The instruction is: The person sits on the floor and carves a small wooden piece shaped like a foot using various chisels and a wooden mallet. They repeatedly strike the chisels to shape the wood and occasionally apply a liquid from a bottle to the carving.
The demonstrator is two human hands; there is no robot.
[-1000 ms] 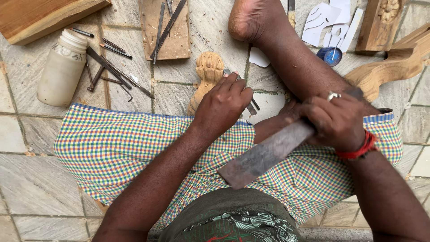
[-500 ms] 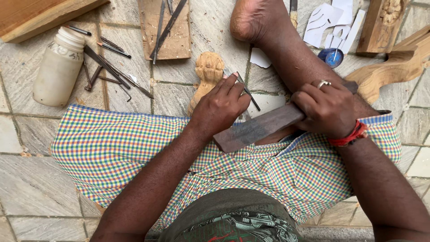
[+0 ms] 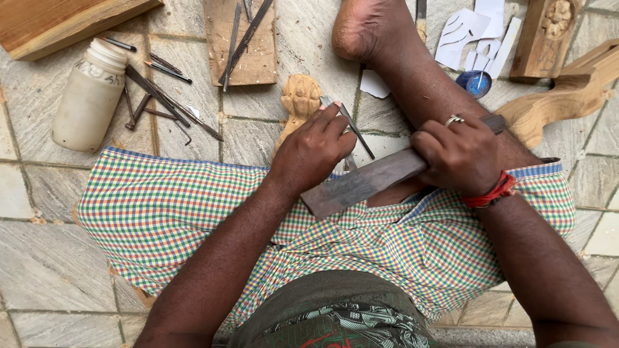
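Two bare hands work over a checked cloth (image 3: 167, 206) spread across a seated person's lap on a stone-tiled floor (image 3: 45, 258). Closed around one end of a flat, dark wooden mallet (image 3: 361, 183), the right hand (image 3: 459, 154), wearing a ring and a red wrist thread, holds the tool slanted across the lap, its broad end lying just below the left hand (image 3: 313, 151). That left hand pinches a slim metal chisel (image 3: 353, 132) between its fingers, the blade angled up and away from the mallet, right beside a small pale wood carving (image 3: 298, 100) resting on the floor at the cloth's edge. More chisels (image 3: 161, 96) lie scattered on the tiles near a white plastic bottle (image 3: 87, 96), and others rest on a wooden board (image 3: 242, 42). Farther right sit a blue lid (image 3: 474, 84), white paper cutouts (image 3: 471, 35) and a curved carved wooden piece (image 3: 561, 100)
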